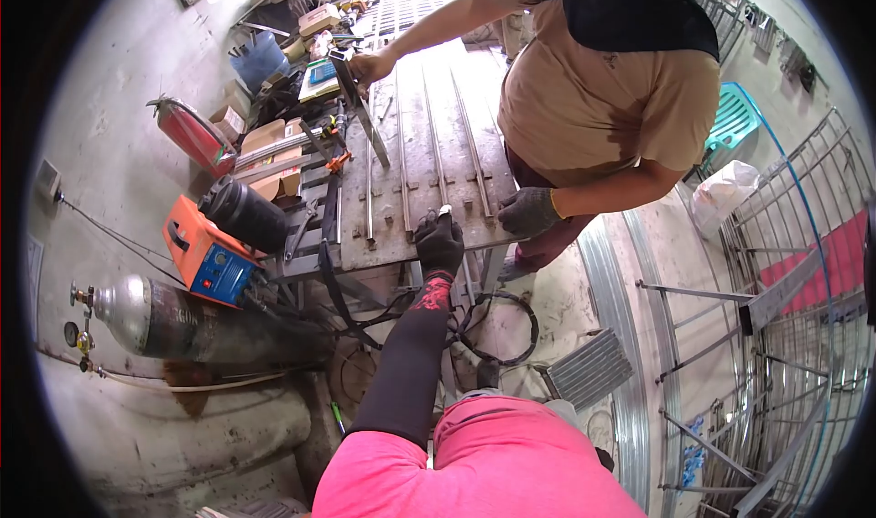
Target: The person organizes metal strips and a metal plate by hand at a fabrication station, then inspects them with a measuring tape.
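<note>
The person's left grip point(439, 242), in a black glove, reaches over the near edge of the bench point(386, 249) and rests by the near ends of the metal bars point(433, 135). A small white tip shows at its front; whether the fingers pinch a bar or only touch it, I cannot tell. The right grip is out of sight, so its state cannot be told.

The bars lie lengthwise on the bench, spaced apart side by side, running from the near edge toward the far edge, with small blocks point(388, 190) beside some of them. A co-worker point(593, 107) stands along the right edge, one gloved hand point(529, 212) at the near right corner, the other arm stretched across to hold a flat metal piece point(370, 127) upright and tilted near the left edge. Beyond that edge are an orange-and-blue machine point(214, 253) and a gas cylinder point(210, 322).
</note>
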A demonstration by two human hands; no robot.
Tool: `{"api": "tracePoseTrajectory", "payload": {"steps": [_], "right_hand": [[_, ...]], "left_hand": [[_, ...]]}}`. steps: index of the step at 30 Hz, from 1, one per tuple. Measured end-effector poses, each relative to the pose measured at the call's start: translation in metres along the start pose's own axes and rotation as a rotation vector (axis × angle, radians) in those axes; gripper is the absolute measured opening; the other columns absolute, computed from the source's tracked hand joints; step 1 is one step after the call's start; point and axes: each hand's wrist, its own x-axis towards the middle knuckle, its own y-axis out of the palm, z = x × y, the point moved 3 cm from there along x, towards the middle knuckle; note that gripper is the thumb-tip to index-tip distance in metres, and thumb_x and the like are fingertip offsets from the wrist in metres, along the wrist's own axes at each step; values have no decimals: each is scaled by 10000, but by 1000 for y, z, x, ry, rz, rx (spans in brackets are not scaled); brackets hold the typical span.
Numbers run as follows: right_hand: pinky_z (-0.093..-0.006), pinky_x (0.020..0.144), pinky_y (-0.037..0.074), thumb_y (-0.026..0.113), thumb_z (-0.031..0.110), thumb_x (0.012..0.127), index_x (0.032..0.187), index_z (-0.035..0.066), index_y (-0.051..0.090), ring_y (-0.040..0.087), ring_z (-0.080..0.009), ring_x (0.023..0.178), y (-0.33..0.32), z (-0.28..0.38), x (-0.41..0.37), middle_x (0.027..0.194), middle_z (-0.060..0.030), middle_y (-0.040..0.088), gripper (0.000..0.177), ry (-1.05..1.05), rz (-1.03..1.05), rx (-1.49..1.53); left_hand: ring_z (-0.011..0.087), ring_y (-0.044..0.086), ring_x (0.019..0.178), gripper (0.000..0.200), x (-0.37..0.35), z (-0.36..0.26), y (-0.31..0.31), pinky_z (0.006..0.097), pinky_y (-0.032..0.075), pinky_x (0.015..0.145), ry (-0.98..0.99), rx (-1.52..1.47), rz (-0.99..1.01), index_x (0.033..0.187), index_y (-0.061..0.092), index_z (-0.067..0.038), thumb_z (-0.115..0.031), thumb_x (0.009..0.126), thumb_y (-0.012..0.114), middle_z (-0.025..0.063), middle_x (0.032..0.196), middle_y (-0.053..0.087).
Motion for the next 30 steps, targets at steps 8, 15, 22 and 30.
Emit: {"api": "tracePoseTrajectory", "payload": {"steps": [8, 15, 22, 30], "right_hand": [[-534, 703, 540, 870, 326, 758, 764, 89, 660, 691, -382, 840, -50, 35, -8, 820, -139, 690, 317, -39, -4, 49], [-525, 694, 533, 916, 297, 700, 749, 94, 649, 690, -384, 821, -16, 29, -18, 775, -137, 684, 339, -57, -123, 204], [-513, 689, 567, 802, 386, 830, 791, 147, 692, 721, -349, 821, 98, -1, -20, 828, -103, 719, 266, -88, -85, 57], [-503, 692, 549, 845, 384, 736, 736, 145, 687, 708, -344, 800, -1, 47, -28, 776, -103, 697, 286, 41, -60, 27]], "left_hand": [[427, 676, 1143, 349, 1, -2, -2, 518, 518, 1018, -44, -36, 72, 1247, 703, -101, -279, 952, 647, 229, 1243, 714], [436, 681, 1130, 383, -1, 7, 14, 528, 506, 1050, 2, -24, 25, 1290, 701, -111, -299, 963, 635, 244, 1263, 711], [424, 675, 1155, 393, 1, 1, 0, 507, 499, 1048, -81, -74, 184, 1284, 697, -72, -234, 928, 657, 230, 1238, 719], [419, 678, 1175, 403, -3, 4, 10, 520, 499, 1072, -12, 13, 23, 1294, 707, -72, -238, 931, 655, 239, 1274, 713]]}}
